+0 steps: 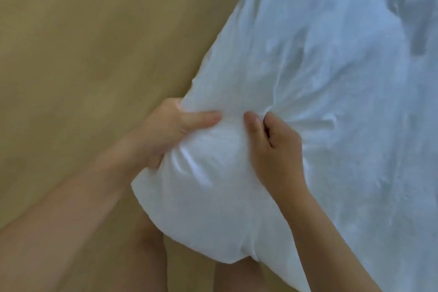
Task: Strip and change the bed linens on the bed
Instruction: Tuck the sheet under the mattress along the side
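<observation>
Bed linen point(331, 102), white and creased, covers the bed from the upper right of the head view down to its near corner. There it bulges over soft padding; whether that is mattress, duvet or pillow cannot be told. The corner overhangs the wooden floor point(83, 42), above the person's bare legs point(151, 244).

Step in hand, as judged: freeing or seating the cloth at this corner; the frame does not settle which. To do it well, the hands should work as a pair. One steadies the padded corner while the other draws the cloth along the bed's edge rather than straight up, so the hem slides over the corner without snagging. A deep handful would spread the strain better than a fingertip pinch.

Both hands are clamped on the cloth at the corner, close together but not touching.
- **Left hand** point(166, 130): grips the outer side of the bulge at the bed's edge. Its thumb point(201, 117) lies flat along the top, and its fingers pass out of sight behind the cloth.
- **Right hand** point(275, 147): sits just inboard, fingers curled tight into a gather of fabric, with the thumb point(252, 123) raised beside them. Creases fan out from this grip across the bed.

Motion blur hides any hem or seam.
</observation>
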A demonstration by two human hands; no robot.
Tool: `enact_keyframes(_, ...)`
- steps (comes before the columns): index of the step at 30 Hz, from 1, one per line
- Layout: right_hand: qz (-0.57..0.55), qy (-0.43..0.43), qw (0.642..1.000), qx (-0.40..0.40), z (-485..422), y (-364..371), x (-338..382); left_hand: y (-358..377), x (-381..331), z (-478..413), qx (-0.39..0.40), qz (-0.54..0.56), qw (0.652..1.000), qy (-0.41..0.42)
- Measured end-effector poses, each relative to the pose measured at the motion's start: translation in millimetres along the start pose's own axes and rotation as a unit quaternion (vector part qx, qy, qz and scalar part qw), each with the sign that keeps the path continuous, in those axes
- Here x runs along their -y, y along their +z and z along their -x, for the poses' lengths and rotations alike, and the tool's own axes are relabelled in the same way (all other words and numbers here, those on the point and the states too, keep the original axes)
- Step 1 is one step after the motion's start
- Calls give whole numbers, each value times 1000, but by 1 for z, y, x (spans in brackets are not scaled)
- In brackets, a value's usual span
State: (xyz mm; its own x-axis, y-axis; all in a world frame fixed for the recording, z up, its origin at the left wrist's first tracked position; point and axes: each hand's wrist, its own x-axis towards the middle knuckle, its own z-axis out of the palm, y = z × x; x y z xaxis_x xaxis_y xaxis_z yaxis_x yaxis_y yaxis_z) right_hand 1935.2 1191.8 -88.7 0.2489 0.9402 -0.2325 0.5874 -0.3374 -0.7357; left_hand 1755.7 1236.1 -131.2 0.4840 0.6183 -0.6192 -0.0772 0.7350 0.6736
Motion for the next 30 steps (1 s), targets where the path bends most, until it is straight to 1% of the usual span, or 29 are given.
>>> enact_keyframes(1, 44, -9, 998, 38, 0, 13, 4, -19, 3, -3, -28, 17, 999, -32)
enact_keyframes(2, 109, 2, 989, 95, -2, 30, 4, -36, 12, -15, -84, 21, 993, -77)
enact_keyframes(3, 171, 37, 973, 149, -4, 49, 1, -49, 23, -33, -147, -8, 982, -119)
enact_keyframes(4, 212, 87, 956, 183, -8, 66, -4, -56, 36, -53, -195, -82, 966, -148)
enact_keyframes(5, 235, 128, 944, 194, -11, 80, -13, -57, 46, -73, -209, -196, 944, -166)
enact_keyframes(6, 243, 149, 941, 184, -14, 89, -22, -57, 57, -92, -187, -308, 916, -174)
enact_keyframes(7, 243, 152, 943, 168, -15, 95, -30, -56, 66, -110, -161, -385, 893, -168)
enact_keyframes(8, 240, 142, 948, 153, -15, 98, -36, -56, 69, -124, -147, -408, 886, -165)
enact_keyframes(9, 235, 127, 953, 140, -14, 99, -40, -56, 68, -135, -141, -399, 892, -159)
enact_keyframes(10, 226, 108, 960, 126, -13, 98, -41, -57, 63, -143, -151, -372, 905, -140)
enact_keyframes(11, 213, 87, 967, 105, -13, 97, -41, -58, 58, -149, -159, -326, 926, -108)
enact_keyframes(12, 203, 68, 974, 75, -13, 95, -40, -55, 53, -150, -152, -262, 950, -80)
enact_keyframes(13, 196, 56, 978, 41, -13, 93, -40, -50, 49, -146, -130, -199, 969, -65)
enact_keyframes(14, 195, 56, 979, 12, -12, 90, -39, -46, 48, -136, -115, -166, 977, -68)
enact_keyframes(16, 200, 67, 978, -1, -8, 88, -40, -46, 64, -105, -115, -181, 969, -119)
enact_keyframes(18, 224, 68, 972, 28, 1, 91, -42, -53, 91, -78, -122, -210, 954, -174)
enact_keyframes(20, 255, 51, 964, 58, 13, 96, -46, -62, 111, -60, -120, -204, 951, -198)
enact_keyframes(23, 273, 48, 957, 88, 26, 102, -52, -81, 120, -46, -150, -137, 966, -160)
enact_keyframes(25, 296, 32, 948, 116, 31, 106, -58, -97, 121, -43, -161, -127, 970, -131)
enact_keyframes(26, 316, 18, 939, 138, 35, 107, -61, -100, 126, -47, -163, -152, 965, -140)
enact_keyframes(28, 346, 2, 923, 171, 40, 110, -65, -95, 137, -65, -149, -242, 942, -179)
enact_keyframes(30, 361, -4, 918, 165, 39, 111, -65, -76, 137, -87, -118, -338, 913, -193)
